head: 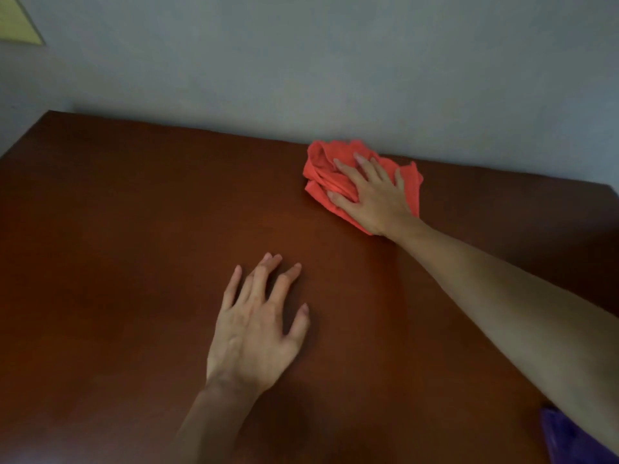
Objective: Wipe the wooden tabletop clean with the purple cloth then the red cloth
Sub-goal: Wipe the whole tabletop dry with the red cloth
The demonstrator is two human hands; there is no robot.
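The wooden tabletop (117,246) is dark reddish brown and fills most of the view. A crumpled red cloth (321,169) lies near the table's far edge, by the wall. My right hand (371,195) presses flat on top of it, fingers spread over the folds, arm stretched out from the right. My left hand (258,326) rests on the bare wood nearer to me, fingers apart and holding nothing. A purple cloth (569,437) shows at the bottom right corner, partly hidden under my right forearm.
A pale grey wall (301,61) rises straight behind the table's far edge. A yellow-green sheet (16,21) hangs on it at the top left. The table's left edge runs diagonally at the far left.
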